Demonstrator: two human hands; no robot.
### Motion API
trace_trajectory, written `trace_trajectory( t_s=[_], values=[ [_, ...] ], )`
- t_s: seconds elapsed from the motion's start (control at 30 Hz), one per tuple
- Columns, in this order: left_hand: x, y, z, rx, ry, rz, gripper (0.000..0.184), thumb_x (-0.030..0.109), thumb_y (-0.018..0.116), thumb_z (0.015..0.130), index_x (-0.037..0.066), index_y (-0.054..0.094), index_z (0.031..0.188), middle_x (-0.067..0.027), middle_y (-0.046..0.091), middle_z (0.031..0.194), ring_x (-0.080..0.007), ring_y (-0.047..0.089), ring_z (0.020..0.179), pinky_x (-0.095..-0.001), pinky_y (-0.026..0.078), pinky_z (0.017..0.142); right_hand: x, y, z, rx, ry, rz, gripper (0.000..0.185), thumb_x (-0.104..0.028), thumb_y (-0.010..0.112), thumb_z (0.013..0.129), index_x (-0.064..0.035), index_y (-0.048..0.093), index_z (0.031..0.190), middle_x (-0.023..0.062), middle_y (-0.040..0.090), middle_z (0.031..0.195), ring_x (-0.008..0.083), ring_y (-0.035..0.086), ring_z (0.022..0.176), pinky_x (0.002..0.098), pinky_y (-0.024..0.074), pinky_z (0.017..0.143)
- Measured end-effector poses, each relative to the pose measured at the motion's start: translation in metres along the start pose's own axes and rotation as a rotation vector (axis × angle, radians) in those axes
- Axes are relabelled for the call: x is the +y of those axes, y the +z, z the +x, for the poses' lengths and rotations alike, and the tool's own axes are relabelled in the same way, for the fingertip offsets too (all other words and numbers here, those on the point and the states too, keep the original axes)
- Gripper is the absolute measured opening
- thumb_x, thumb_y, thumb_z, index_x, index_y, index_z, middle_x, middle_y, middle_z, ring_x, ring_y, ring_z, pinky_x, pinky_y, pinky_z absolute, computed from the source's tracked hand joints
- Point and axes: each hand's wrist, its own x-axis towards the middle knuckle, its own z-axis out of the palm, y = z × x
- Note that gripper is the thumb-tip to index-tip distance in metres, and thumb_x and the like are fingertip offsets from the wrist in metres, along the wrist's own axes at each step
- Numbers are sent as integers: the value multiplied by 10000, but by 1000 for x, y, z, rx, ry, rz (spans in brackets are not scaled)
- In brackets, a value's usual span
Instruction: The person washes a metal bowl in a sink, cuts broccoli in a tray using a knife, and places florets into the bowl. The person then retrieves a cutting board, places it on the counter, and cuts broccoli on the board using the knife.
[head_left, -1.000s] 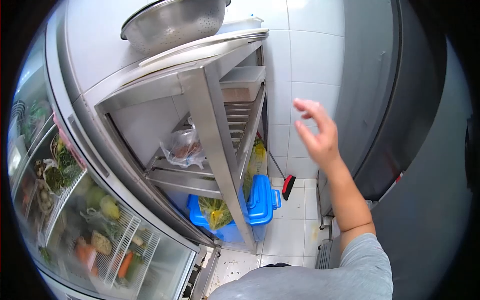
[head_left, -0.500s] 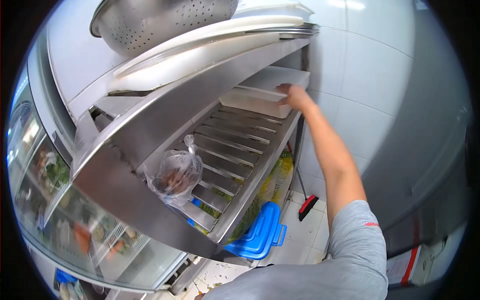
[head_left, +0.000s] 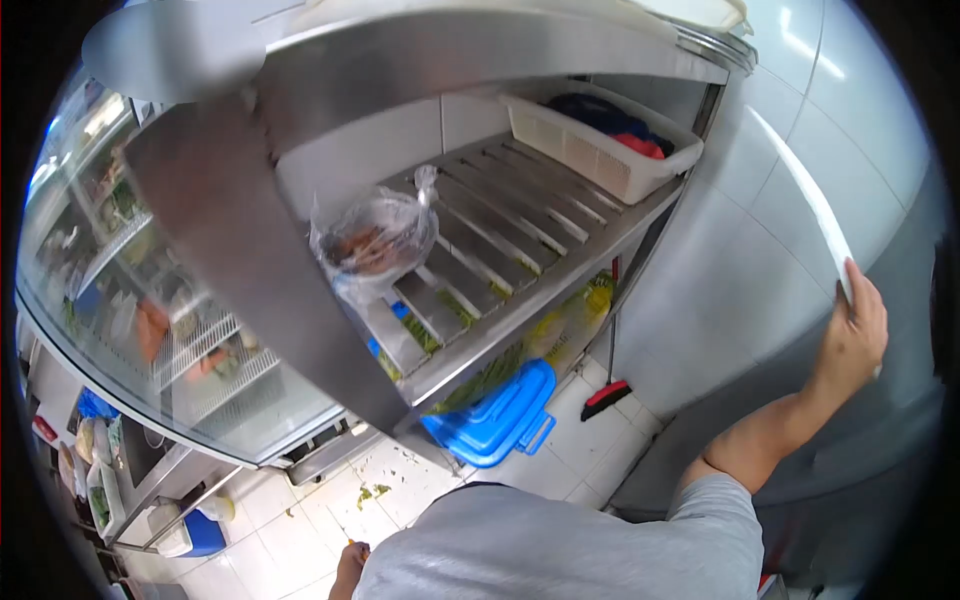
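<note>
Head view: I see the right hand grasping a white lid by its lower end, off the rack's right side.

Lid near edge-on to me, up by the tiled wall, apart from the uncovered white tub on the slatted shelf; dark and red stuff in tub. Tied plastic bag at the shelf's near end, blue box below. Left hand low at frame edge, orange bit beside it; can't tell its grip.

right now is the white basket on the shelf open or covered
Open: nothing covers the white basket; dark and red contents show inside.
</note>
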Motion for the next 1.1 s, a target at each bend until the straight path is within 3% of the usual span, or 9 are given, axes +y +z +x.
trace_trajectory(
  t_s=[0.1, 0.23, 0.43, 0.53, 0.67, 0.7, 0.77, 0.83, 1.1],
  values=[
    [0, -10, 15, -34, 3, -6, 71, 41, 552, 858, 33, 521, 793, -73, 481, 561, -202, 489, 481, -320, 433, 416, -7, -5, -10, -78, 24, -18, 178, -115, 691, 846, -76, 712, 1019, 46, 708, 908, 162, 655, 856, 307, 501, 772],
    [11, -23, 30, -90, -7, 41, 64, 35, 562, 848, 32, 524, 798, -70, 485, 565, -197, 491, 477, -313, 438, 415, -30, -83, 4, 0, 480, 321, 272, -237, 691, 841, -7, 667, 985, 77, 635, 807, 152, 576, 754, 284, 459, 744],
    [-17, -108, 42, -108, -9, 160, 164, 126, 573, 858, 62, 496, 728, -65, 453, 507, -209, 454, 434, -343, 409, 416, -86, -175, 16, -1199, 94, 508, 331, -304, 669, 841, 11, 636, 937, 42, 591, 773, 132, 531, 760, 269, 428, 733],
    [-63, -163, 41, -73, -81, 85, 162, 139, 574, 855, 74, 508, 722, -76, 455, 500, -230, 460, 424, -372, 402, 408, -157, -198, -8, -1218, 186, 761, 302, -279, 667, 837, -1, 640, 953, 38, 598, 799, 132, 526, 787, 258, 414, 743],
    [-113, -226, -6, 194, 145, 672, 170, 165, 599, 854, 64, 550, 728, -90, 502, 544, -244, 528, 446, -394, 434, 409, -220, -227, -63, -693, 353, 1353, 331, -169, 704, 791, 47, 645, 1034, 98, 647, 944, 180, 602, 882, 268, 434, 836],
    [-116, -209, -76, 302, 130, 251, 166, 165, 632, 829, 45, 564, 738, -100, 534, 584, -237, 560, 466, -383, 433, 401, -227, -225, -75, -681, 415, 1542, 333, -140, 686, 809, 72, 633, 1060, 142, 659, 969, 216, 630, 893, 297, 464, 860],
    [-136, -227, -109, 346, 205, 97, 204, 171, 685, 783, 11, 565, 741, -92, 544, 587, -207, 554, 466, -368, 438, 408, -269, -207, -95, -572, 348, 1803, 299, -110, 646, 862, 82, 610, 1088, 177, 660, 984, 243, 649, 896, 310, 492, 849],
    [-160, -262, -122, 349, 321, 168, 183, 148, 673, 792, -2, 575, 757, -80, 530, 571, -190, 523, 435, -352, 418, 394, -355, -224, -110, -724, 374, 1925, 254, -137, 624, 909, 65, 623, 1063, 145, 658, 983, 208, 640, 895, 295, 493, 843],
    [-173, -286, -193, 525, 264, -469, 140, 108, 625, 839, 78, 498, 786, 4, 446, 575, -129, 426, 426, -308, 362, 396, -608, -269, -246, -1215, 760, 2076, 205, -67, 577, 938, 20, 594, 1123, 86, 634, 1020, 135, 591, 913, 258, 476, 837]
  ],
)
